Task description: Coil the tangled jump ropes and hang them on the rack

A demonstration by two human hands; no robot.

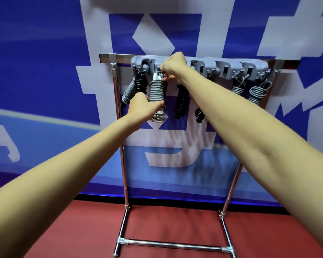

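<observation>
My L hand point(141, 107) grips grey coil point(156, 92) at its lower end. R hand point(172, 67) pinches coil's top loop at hook strip point(199, 61), 12 o'clock on rack point(119, 101). Black coils point(181, 101) hang at 3 o'clock of mine, grey ones point(257, 92) further out.

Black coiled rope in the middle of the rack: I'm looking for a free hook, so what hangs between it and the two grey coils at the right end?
Head view: only a smaller black coil, partly behind the right forearm.
</observation>
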